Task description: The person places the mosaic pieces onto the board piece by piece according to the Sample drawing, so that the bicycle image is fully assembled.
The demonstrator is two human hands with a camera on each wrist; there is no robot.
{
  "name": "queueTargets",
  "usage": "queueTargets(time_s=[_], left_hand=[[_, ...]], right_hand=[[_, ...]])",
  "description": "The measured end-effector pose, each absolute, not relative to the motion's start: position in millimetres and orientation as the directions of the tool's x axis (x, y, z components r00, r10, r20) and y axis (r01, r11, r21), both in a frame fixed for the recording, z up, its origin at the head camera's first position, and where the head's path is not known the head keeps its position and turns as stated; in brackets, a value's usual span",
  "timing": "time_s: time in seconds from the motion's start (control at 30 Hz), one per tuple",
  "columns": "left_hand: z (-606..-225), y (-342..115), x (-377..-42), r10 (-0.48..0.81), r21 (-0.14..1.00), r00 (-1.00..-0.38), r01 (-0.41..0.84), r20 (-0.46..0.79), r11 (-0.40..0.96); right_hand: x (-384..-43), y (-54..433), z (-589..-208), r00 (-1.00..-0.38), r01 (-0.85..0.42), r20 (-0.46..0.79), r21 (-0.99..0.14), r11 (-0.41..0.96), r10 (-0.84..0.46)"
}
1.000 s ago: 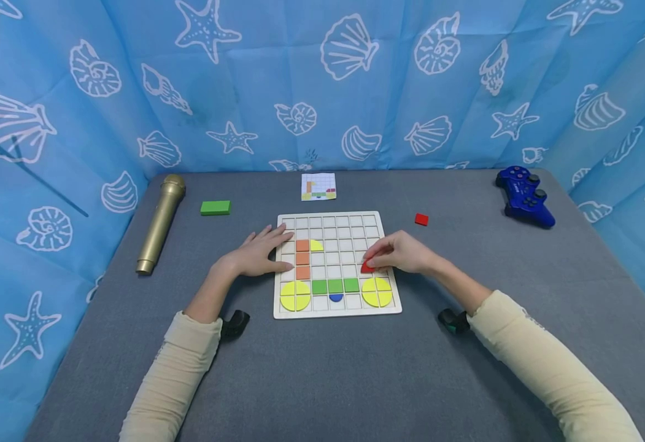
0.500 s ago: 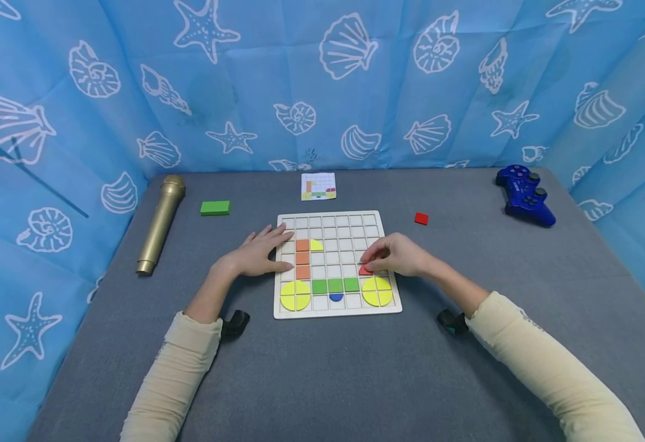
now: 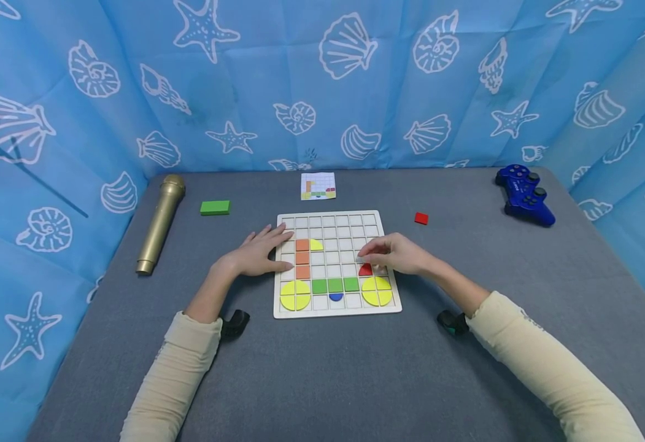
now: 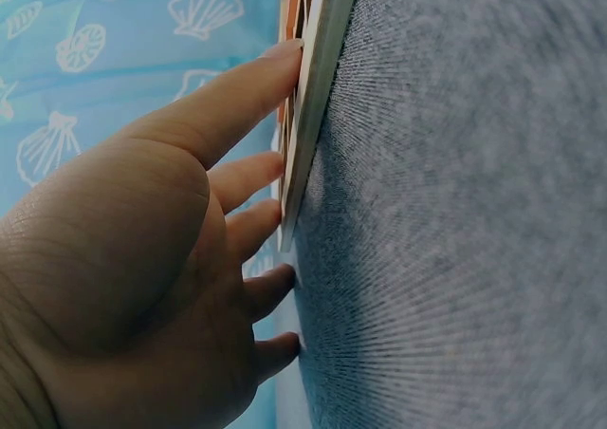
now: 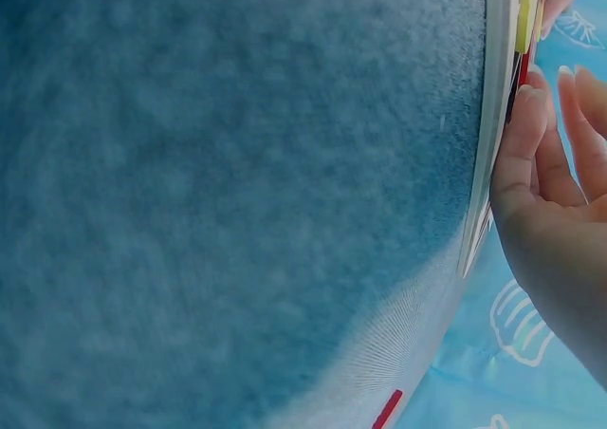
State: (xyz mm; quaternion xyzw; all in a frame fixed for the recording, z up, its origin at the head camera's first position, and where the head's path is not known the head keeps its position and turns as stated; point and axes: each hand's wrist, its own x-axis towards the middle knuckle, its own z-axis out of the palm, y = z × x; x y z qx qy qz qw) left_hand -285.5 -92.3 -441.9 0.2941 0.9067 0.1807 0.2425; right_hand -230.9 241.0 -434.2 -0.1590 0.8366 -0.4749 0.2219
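Observation:
A white grid board [image 3: 336, 315] lies mid-table, bearing flat coloured pieces. My left hand [image 3: 258, 252] rests spread on its left edge; in the left wrist view the thumb [image 4: 256, 83] and two fingers touch the board's side [image 4: 318, 106]. Over the right side of the board is my right hand [image 3: 396, 253], fingers bent and holding nothing. A red quarter-circle piece [image 3: 366, 270] lies in a cell beneath it, above a yellow circle [image 3: 377, 291]. In the right wrist view the fingertips are right beside that red piece [image 5: 524, 70], with thumb and forefinger apart.
Behind the board lies a printed pattern card [image 3: 318, 186]. A red square piece [image 3: 421, 218] sits to its right, a green block [image 3: 215, 207] to its left. A gold microphone [image 3: 161, 224] lies far left, a blue game controller [image 3: 523, 196] far right. Behind hangs a blue curtain [image 3: 267, 80].
My right hand set the red quarter-circle down into its cell, let go, and moved slightly up and left of it. The left hand stayed in place.

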Motion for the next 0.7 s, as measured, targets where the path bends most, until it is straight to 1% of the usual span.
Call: queueTargets(time_s=[0.3, 0.4, 0.53, 0.7], left_hand=[[-441, -92, -285, 0.611, 0.467, -0.716, 0.436, -0.339, 0.770], [-441, -92, -286, 0.612, 0.468, -0.716, 0.436, -0.337, 0.768], [-441, -92, -286, 0.617, 0.470, -0.712, 0.442, -0.335, 0.764], [-441, -92, -286, 0.621, 0.474, -0.709, 0.443, -0.334, 0.761]], right_hand=[[-230, 242, -433, -0.882, -0.056, -0.204, -0.850, 0.524, -0.426], [-231, 245, -433, -0.881, -0.019, -0.224, -0.863, 0.504, -0.416], [-234, 251, -434, -0.874, 0.103, -0.286, -0.900, 0.424, -0.394], [-239, 259, -436, -0.842, 0.290, -0.354, -0.934, 0.210, -0.408]])
